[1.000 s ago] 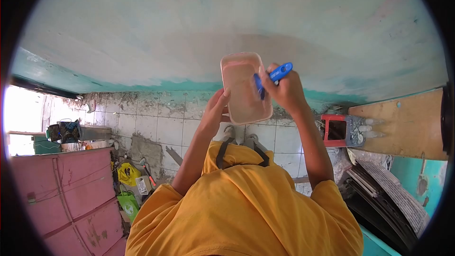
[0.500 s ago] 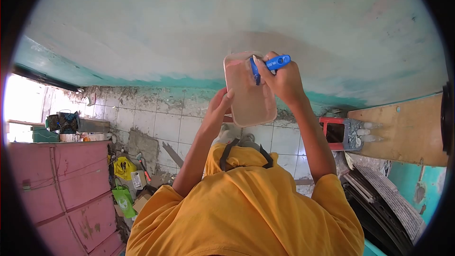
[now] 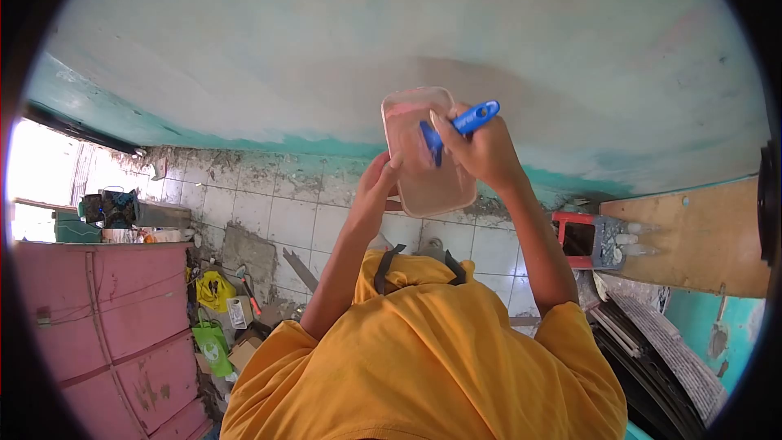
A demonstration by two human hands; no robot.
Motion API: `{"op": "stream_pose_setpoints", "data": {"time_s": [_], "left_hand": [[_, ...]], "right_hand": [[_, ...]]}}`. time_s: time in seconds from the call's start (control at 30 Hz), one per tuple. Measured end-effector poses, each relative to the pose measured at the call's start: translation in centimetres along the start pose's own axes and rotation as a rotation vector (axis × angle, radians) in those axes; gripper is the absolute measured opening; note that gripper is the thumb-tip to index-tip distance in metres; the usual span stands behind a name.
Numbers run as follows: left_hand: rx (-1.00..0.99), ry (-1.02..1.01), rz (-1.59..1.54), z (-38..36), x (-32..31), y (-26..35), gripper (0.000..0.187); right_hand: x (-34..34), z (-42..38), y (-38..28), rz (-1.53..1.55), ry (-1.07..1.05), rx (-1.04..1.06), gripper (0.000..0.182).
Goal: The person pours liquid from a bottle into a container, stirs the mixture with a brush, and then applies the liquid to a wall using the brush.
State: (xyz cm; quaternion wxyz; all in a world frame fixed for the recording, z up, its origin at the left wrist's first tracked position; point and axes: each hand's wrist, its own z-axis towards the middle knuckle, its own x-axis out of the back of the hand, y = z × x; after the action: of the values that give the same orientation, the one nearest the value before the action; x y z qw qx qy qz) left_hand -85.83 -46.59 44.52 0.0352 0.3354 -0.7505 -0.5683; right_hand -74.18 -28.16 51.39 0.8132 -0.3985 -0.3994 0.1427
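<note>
My left hand [image 3: 378,184] grips the left edge of a shallow rectangular container [image 3: 419,191] with rounded corners, held in front of the wall. Pinkish liquid or residue shows inside it. In my right hand [image 3: 482,147] is a blue-handled brush [image 3: 475,117], its fingers closed round the handle. The blue head of the brush is over the inside of the container, near its middle; the bristles are hard to make out.
A pale, patchy wall [image 3: 326,41] rises ahead, above a dirty tiled floor [image 3: 289,220]. Left are a pink panelled surface [image 3: 142,310], a yellow bag [image 3: 214,290] and a green bag [image 3: 213,346]. Right are a red-framed object [image 3: 577,239], a wooden board [image 3: 700,232] and stacked sheets [image 3: 664,342].
My right hand and the brush head have moved down and slightly left within the container. My left hand keeps its hold on the edge.
</note>
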Motion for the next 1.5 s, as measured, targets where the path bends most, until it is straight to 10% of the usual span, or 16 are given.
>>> {"op": "stream_pose_setpoints", "data": {"time_s": [0.83,1.2,1.5], "left_hand": [[-0.019,-0.012,0.049,5.7,20.8,9.5,0.086],[0.035,-0.111,0.052,6.0,19.8,10.5,0.084],[-0.021,-0.072,-0.053,5.7,16.3,11.8,0.083]], "right_hand": [[-18.3,12.6,-5.2,-0.264,0.197,0.136,0.029],[-15.3,13.7,-5.6,-0.009,0.207,-0.189,0.029],[-11.7,13.5,-8.7,-0.410,0.336,-0.028,0.026]]}}
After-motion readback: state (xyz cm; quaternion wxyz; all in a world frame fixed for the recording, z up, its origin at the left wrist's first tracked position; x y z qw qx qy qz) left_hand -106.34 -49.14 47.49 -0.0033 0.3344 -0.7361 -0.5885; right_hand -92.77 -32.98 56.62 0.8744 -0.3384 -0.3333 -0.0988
